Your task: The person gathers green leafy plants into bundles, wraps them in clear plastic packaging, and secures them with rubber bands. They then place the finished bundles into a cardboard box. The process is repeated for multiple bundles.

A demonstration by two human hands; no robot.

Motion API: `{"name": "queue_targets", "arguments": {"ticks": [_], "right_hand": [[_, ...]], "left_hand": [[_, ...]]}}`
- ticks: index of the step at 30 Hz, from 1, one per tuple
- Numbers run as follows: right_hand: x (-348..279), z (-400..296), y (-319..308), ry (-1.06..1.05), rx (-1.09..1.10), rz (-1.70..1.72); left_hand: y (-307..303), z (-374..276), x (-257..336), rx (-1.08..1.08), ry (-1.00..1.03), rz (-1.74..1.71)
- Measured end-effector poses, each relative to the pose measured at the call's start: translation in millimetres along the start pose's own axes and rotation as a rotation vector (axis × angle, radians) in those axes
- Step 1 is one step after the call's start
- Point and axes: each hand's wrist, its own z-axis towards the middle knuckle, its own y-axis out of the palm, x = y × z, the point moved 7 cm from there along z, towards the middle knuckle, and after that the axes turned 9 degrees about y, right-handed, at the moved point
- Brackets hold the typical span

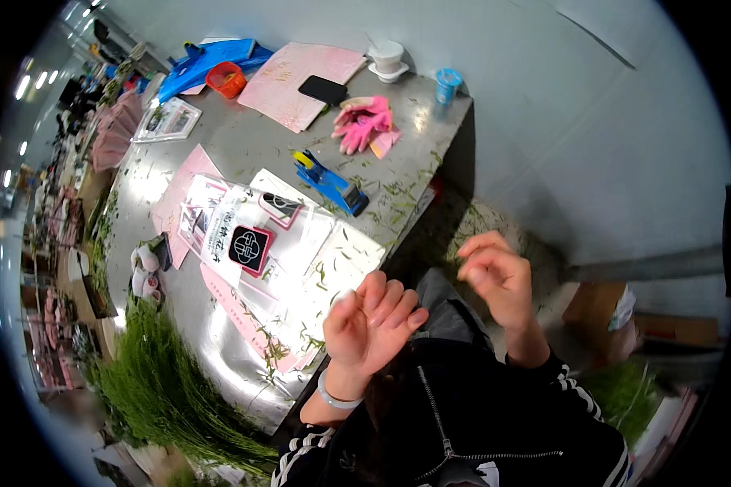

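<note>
My left hand (368, 329), with a pale bracelet at its wrist, is raised palm up by the table's front edge. Its fingers curl loosely around nothing. To its right, my right hand (502, 280) hangs in the air past the table corner, fingers bent and holding nothing. Closest to the left hand is a stack of white sheets (353, 248) strewn with leaf bits. Clear printed plastic sleeves (301, 240) lie partly over it, with a black-and-pink square card (250, 248) and another card (280, 208) on top. Behind them stands a blue tape dispenser (329, 182) with yellow tape.
Pink rubber-coated gloves (365, 122), a smartphone (323, 89) on pink sheets (280, 79), a blue cup (448, 85), a white cup (388, 58) and a red basket (226, 79) stand farther back. Green foliage (164, 377) and plush toys (146, 271) lie left. Cardboard boxes (597, 319) are right.
</note>
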Motion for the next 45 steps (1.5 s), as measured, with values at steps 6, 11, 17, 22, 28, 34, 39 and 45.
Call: {"name": "queue_targets", "arguments": {"ticks": [6,11,17,22,28,34,39,45], "right_hand": [[-10,73,-6,-0.203,-0.079,-0.186],[-8,117,-7,-0.321,-0.190,-0.254],[0,147,10,-0.416,-0.359,-0.287],[4,158,38,-0.404,-0.525,-0.205],[32,156,82,0.315,-0.840,0.586],[30,139,128,0.356,-0.878,0.358],[32,118,173,0.080,-0.899,-0.002],[7,77,243,-0.089,-0.860,-0.267]], "left_hand": [[-5,49,21,0.177,0.396,1.523],[-2,76,30,0.316,0.538,1.773],[-9,75,41,0.473,0.559,1.862],[-16,62,49,0.421,0.691,1.429],[-21,53,62,0.309,0.776,0.085],[-24,8,87,0.323,0.854,-0.012],[-36,-35,117,0.399,0.904,0.022],[-65,-113,151,0.801,0.652,1.259]]}}
